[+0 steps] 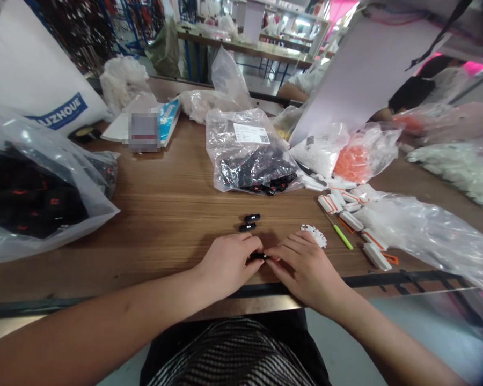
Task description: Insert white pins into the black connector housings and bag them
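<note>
Black part is at lower centre of the frame, just above the table's near edge, held between two bare hands.

OK, left to right. White sack fills the upper left, and below it a clear bag full of black pieces sits at the left edge, probably off to the side so the left arm doesn't bump it. Then some tape and a booklet, upper left of centre.

Left hand is curled, thumb and fingertips pinching the left end of the part. Makes sense imo, it's small, so a fingertip pinch probably steadies it best. Two similar parts lie side by side just above the hands, and a labelled bag with more black stuff lies at upper centre, mouth hidden from me.

Right hand is bent in, thumb and forefinger brought together at the part's right end, where something pale shows. Can't tell if they grip the part or just press on it. White bits lie in a loose pile right beside that hand, I'd guess for easy picking. Further right: a green tool, handle toward the person, so likely handy to grab, then white blocks with orange pieces among them. Bag of orange bits is at upper right.
</note>
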Demonstrator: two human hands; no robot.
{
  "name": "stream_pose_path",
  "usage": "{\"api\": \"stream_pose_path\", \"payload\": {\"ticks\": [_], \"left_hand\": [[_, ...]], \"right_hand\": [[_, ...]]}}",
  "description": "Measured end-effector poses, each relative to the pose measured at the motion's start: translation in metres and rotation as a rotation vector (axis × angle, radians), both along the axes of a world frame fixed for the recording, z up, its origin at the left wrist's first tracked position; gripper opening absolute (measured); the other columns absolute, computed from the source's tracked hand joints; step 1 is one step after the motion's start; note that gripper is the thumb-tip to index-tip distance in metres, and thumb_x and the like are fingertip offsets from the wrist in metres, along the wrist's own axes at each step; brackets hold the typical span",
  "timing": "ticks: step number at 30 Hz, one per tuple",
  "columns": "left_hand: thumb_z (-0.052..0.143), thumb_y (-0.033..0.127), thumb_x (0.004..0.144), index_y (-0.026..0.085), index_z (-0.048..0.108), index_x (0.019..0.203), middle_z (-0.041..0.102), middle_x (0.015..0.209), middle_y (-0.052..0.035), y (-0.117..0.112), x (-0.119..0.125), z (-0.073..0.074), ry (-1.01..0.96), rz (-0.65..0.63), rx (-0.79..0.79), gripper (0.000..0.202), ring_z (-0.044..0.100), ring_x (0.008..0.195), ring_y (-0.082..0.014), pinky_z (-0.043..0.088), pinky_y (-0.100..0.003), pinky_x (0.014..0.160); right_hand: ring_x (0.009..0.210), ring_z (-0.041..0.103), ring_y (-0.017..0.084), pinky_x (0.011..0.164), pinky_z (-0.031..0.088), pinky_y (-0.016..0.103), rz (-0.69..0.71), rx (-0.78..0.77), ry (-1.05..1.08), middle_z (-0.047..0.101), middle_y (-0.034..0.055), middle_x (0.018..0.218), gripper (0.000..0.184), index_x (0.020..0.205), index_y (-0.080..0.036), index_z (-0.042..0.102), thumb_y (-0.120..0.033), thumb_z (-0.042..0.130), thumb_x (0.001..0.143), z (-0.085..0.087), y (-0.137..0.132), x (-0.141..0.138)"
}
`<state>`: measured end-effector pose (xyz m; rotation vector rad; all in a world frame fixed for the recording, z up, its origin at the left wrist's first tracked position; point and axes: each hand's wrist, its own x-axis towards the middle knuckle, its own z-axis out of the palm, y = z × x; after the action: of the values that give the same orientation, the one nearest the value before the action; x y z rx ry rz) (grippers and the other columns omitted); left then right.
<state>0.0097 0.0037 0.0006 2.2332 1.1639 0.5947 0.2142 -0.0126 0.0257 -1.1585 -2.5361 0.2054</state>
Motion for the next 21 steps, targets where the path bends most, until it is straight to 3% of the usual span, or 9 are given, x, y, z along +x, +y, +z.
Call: {"api": "stream_pose_path", "payload": {"ticks": [8, 13, 15, 17, 19, 21], "left_hand": [[0.066, 0.015, 0.086, 0.021, 0.065, 0.086, 0.066, 0.082, 0.0021, 0.0, -0.001, -0.004, -0.007, -0.01, 0.005, 0.006, 0.062, 0.067, -0.0149, 0.05, -0.03, 0.065], [0.069, 0.02, 0.087, 0.022, 0.065, 0.088, 0.067, 0.085, 0.0017, -0.001, -0.002, -0.003, 0.018, -0.006, 0.012, 0.004, 0.063, 0.072, -0.0162, 0.049, -0.03, 0.066], [0.071, 0.021, 0.086, 0.022, 0.066, 0.089, 0.068, 0.087, 0.001, -0.002, -0.002, -0.002, 0.028, -0.01, 0.012, 0.006, 0.063, 0.074, -0.0175, 0.049, -0.031, 0.067], [0.071, 0.021, 0.085, 0.022, 0.066, 0.089, 0.068, 0.089, 0.0005, -0.002, -0.002, -0.002, 0.032, -0.013, 0.013, 0.007, 0.063, 0.076, -0.0181, 0.049, -0.032, 0.067], [0.07, 0.021, 0.086, 0.022, 0.066, 0.089, 0.068, 0.088, 0.0006, -0.001, -0.002, -0.002, 0.034, -0.015, 0.012, 0.006, 0.063, 0.075, -0.0179, 0.048, -0.032, 0.067], [0.069, 0.021, 0.087, 0.022, 0.065, 0.089, 0.067, 0.086, 0.0009, -0.001, -0.002, -0.003, 0.026, -0.017, 0.019, 0.004, 0.062, 0.074, -0.0172, 0.048, -0.031, 0.066]], "right_hand": [[0.073, 0.057, 0.019, 0.078, 0.038, 0.039, -0.005, 0.108, -0.076, 0.069, 0.0042, 0.073, 0.026, 0.089, -0.02, 0.073, -0.018, 0.049, 0.097, -0.005, -0.01, -0.008], [0.075, 0.061, 0.018, 0.078, 0.041, 0.036, -0.023, -0.075, 0.076, 0.071, 0.0035, 0.077, 0.022, 0.093, -0.022, 0.075, -0.023, 0.053, 0.094, 0.001, -0.002, 0.001], [0.075, 0.064, 0.017, 0.078, 0.044, 0.034, -0.13, -0.126, 0.17, 0.073, 0.0032, 0.079, 0.021, 0.09, -0.022, 0.076, -0.028, 0.055, 0.093, 0.007, 0.011, 0.019], [0.077, 0.066, 0.018, 0.077, 0.046, 0.032, -0.354, -0.146, 0.185, 0.075, 0.0044, 0.084, 0.023, 0.086, -0.021, 0.075, -0.031, 0.056, 0.091, 0.013, 0.029, 0.045], [0.071, 0.066, 0.019, 0.068, 0.046, 0.031, -0.537, -0.244, 0.046, 0.076, 0.0042, 0.081, 0.02, 0.082, -0.021, 0.076, -0.033, 0.06, 0.085, 0.015, 0.049, 0.072], [0.071, 0.067, 0.019, 0.066, 0.046, 0.031, -0.567, -0.357, -0.073, 0.076, 0.0031, 0.078, 0.019, 0.081, -0.021, 0.076, -0.032, 0.061, 0.082, 0.015, 0.065, 0.095]]}}
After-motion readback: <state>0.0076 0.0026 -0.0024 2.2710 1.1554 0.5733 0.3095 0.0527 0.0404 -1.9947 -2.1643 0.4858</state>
